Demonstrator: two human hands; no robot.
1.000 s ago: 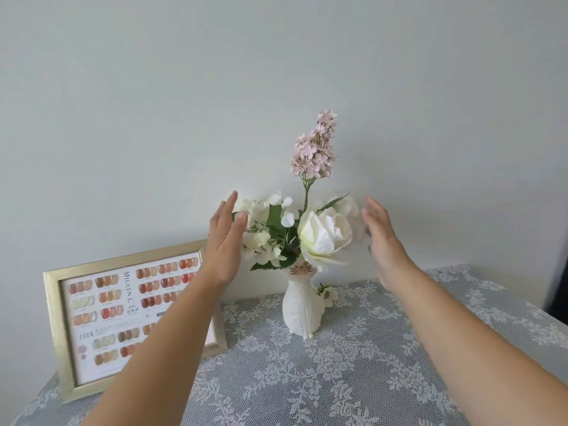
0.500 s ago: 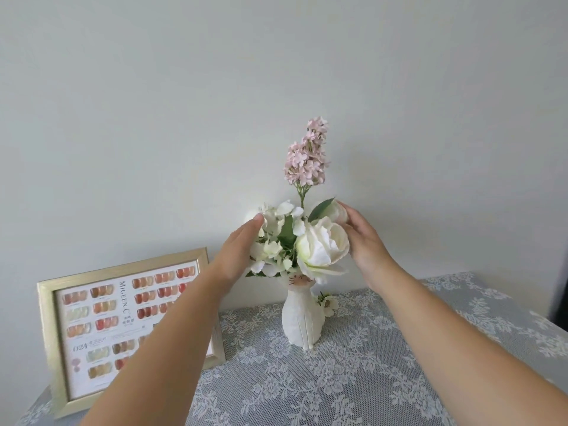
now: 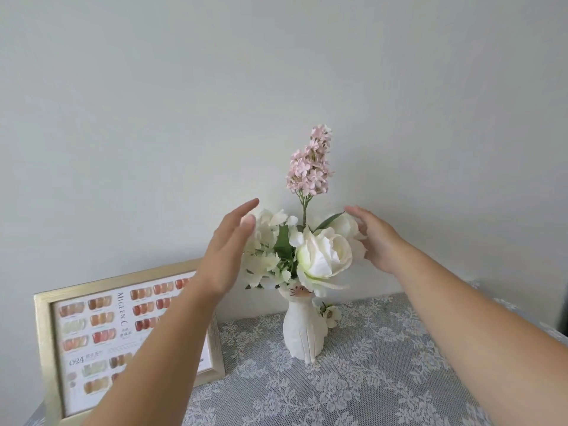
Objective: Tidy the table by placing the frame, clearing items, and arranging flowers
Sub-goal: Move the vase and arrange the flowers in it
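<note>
Both hands up at the bouquet. Left hand point(image 3: 226, 256) flat and released, fingers straight, right beside the small white blossoms point(image 3: 261, 241) on the near-left of the bunch; touching or a hair apart, cannot tell. Right hand point(image 3: 376, 241) relaxed too, fingers extended and lightly cupped against the far white bloom point(image 3: 345, 224), gripping nothing. Between the two palms, big white rose point(image 3: 322, 256) facing forward, green leaves tucked behind it. Tall pink sprig point(image 3: 310, 164) standing upright above the rest, clear of both hands. All stems down in a white cat-shaped vase point(image 3: 302, 330), whiskered face just under the rose, a little flower point(image 3: 329, 315) at its right side. Vase upright on the lace-covered table point(image 3: 384, 379), close to the back edge, roughly midway along it. Gold frame point(image 3: 46, 348) with a nail-colour chart leaning against the wall at the back-left corner, partly hidden behind the left forearm. Pale wall point(image 3: 153, 103) behind everything.
</note>
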